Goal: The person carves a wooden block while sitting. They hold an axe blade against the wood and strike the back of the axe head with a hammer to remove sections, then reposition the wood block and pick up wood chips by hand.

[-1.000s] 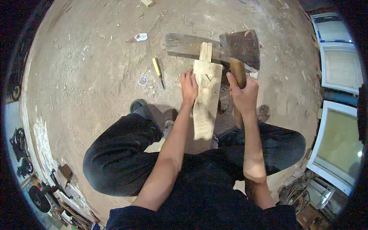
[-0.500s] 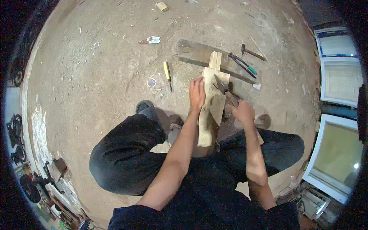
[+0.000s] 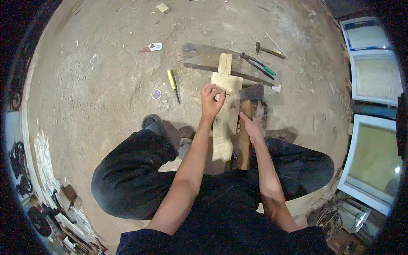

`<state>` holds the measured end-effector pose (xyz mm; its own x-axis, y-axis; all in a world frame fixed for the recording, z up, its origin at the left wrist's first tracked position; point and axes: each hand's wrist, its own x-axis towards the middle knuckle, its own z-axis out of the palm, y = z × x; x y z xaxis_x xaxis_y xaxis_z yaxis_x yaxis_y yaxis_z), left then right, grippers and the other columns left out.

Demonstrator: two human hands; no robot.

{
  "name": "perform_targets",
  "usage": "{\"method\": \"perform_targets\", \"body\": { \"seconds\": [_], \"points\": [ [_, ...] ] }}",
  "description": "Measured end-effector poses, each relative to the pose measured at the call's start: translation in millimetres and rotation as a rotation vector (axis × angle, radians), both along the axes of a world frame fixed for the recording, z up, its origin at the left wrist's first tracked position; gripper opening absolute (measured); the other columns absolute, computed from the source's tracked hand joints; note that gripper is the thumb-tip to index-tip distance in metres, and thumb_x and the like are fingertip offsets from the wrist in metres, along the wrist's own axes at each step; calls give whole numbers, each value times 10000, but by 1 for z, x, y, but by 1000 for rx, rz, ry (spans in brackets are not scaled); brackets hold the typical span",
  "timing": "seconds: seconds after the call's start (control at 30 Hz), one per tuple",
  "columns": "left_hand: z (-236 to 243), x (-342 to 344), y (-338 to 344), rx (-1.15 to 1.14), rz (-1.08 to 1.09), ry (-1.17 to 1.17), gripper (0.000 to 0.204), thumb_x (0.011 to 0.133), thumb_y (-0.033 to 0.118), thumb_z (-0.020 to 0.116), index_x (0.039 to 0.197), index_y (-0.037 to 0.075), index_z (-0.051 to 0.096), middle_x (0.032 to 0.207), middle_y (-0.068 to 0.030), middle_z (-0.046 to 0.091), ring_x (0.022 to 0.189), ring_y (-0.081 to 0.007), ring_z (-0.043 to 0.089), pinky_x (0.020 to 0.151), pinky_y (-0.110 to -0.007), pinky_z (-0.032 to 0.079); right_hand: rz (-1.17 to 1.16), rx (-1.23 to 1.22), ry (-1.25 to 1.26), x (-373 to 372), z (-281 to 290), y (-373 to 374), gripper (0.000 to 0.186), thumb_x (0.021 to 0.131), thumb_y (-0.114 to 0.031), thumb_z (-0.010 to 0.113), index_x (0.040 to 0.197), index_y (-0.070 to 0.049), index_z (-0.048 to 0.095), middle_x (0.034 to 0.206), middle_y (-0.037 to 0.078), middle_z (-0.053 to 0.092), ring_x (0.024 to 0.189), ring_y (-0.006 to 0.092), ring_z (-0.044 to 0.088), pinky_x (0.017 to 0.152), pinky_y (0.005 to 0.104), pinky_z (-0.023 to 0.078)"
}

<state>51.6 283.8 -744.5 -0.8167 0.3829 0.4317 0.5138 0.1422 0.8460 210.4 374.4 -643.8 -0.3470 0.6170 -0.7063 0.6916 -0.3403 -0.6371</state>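
A pale wooden board [image 3: 224,117] with a narrow, grooved tongue at its far end lies lengthwise between my legs. The tongue reaches over a weathered plank [image 3: 199,55]. My left hand [image 3: 210,102] is over the board's left side, thumb and fingertips brought together in a pinch. A small, thin dark thing shows by those fingertips, too small to name. In my right hand [image 3: 251,127] is an axe [image 3: 245,142], gripped partway along its wooden handle. The axe head is up beside the board's right edge, and the handle runs back toward my lap.
Left of the board lies a yellow-handled chisel-like tool [image 3: 172,83]. Pincers [image 3: 260,66] with a green grip rest by the plank, and a hammer [image 3: 270,52] lies beyond. A wood block [image 3: 162,8] sits far off. Framed window panes [image 3: 369,159] stand along the right.
The axe has swung from tilted across the board to upright along its right side. My left hand has gone from holding the board's left edge to pinching above its surface. The view has shifted slightly.
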Motion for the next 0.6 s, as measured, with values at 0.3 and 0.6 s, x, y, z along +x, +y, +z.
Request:
{"method": "perform_targets", "body": {
  "seconds": [0.3,0.6],
  "points": [
    [0,-3,-1,-55,-19,15,102,831,59,711,895,37,635,941,-93,623,956,-298,549,853,-424,425,-50,-30,82,5,-24,-5,305,944,-302,650,881,-4,645,656,70,628,528,183,619,513,347,505],
    [-6,-15,5,-20,22,-370,159,795,138,790,905,63,704,1051,-143,548,1052,-317,527,932,-431,431,-140,-187,131,7,-34,-2,281,937,-275,664,848,-18,595,618,77,600,473,198,586,463,361,497]
  ]
}}
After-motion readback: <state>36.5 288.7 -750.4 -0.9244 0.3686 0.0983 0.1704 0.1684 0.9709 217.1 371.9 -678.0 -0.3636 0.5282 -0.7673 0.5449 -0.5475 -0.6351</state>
